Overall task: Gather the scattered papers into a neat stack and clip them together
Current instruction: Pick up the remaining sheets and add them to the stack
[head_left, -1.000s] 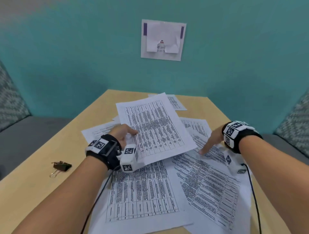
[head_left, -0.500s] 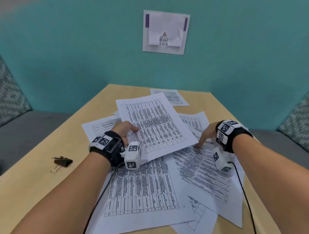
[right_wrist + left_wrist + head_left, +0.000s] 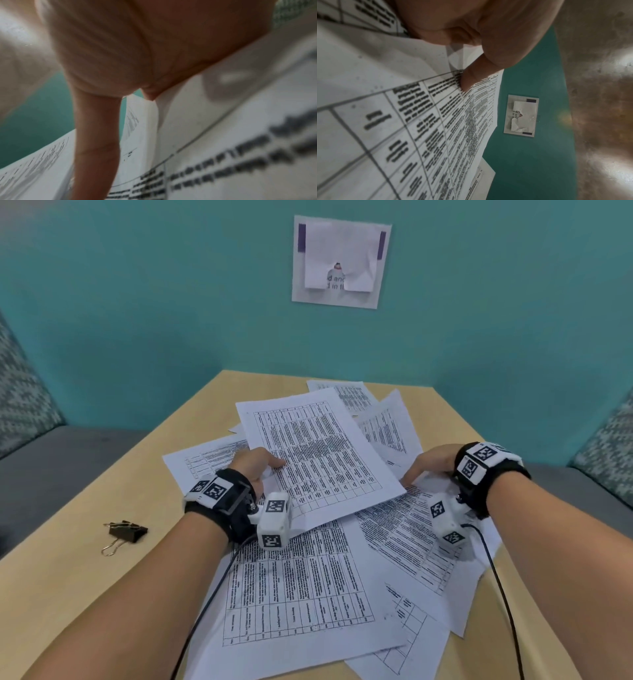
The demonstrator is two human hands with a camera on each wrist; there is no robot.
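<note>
Several printed table sheets lie overlapping on the wooden table (image 3: 85,594). My left hand (image 3: 263,465) pinches the left edge of the top sheet (image 3: 318,453), thumb on its printed face, and holds it tilted above the pile. In the left wrist view the thumb (image 3: 469,79) presses on that sheet (image 3: 419,121). My right hand (image 3: 421,470) presses straight fingers on the right-hand sheets (image 3: 411,542); one finger (image 3: 96,142) shows stretched onto the paper (image 3: 223,148). A black binder clip (image 3: 125,532) lies alone on the table to the left, clear of both hands.
A large sheet (image 3: 294,594) lies nearest me, another sheet (image 3: 349,393) at the far edge, one (image 3: 202,460) under my left hand. A teal wall (image 3: 171,320) with a taped notice (image 3: 340,261) backs the table. Grey benches flank it.
My right hand has slid the right-hand sheets inward toward the pile, uncovering a lower sheet at the near right. The left hand keeps its pinch on the top sheet.
</note>
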